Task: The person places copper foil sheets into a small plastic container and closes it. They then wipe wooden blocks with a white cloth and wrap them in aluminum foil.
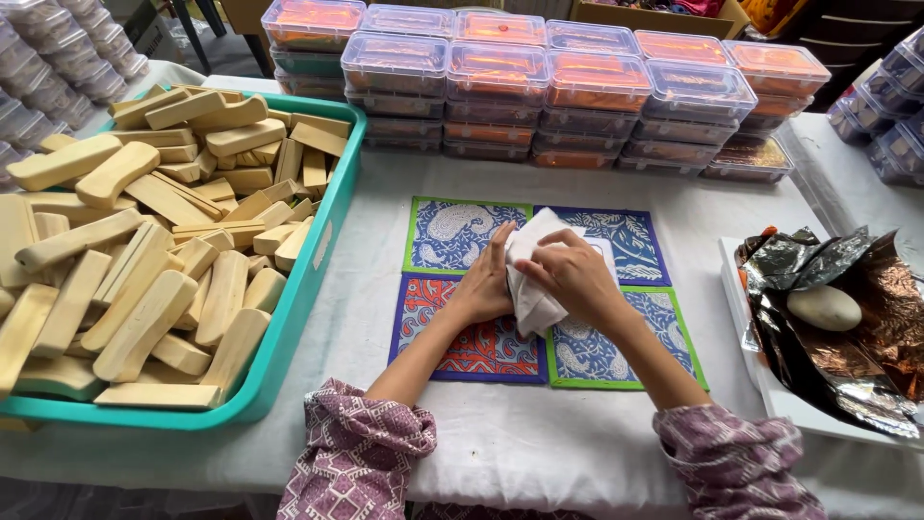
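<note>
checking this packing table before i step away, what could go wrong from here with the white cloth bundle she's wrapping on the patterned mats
1. The white cloth bundle is pinched only by the left hand and right hand; its loose folds may spring open if either lets go.
2. The heaped pale wooden blocks rise above the teal plastic tray rim, so a nudge could spill some.
3. The smooth white oval stone lies on crinkled dark foil near the table edge and could roll off.
</note>
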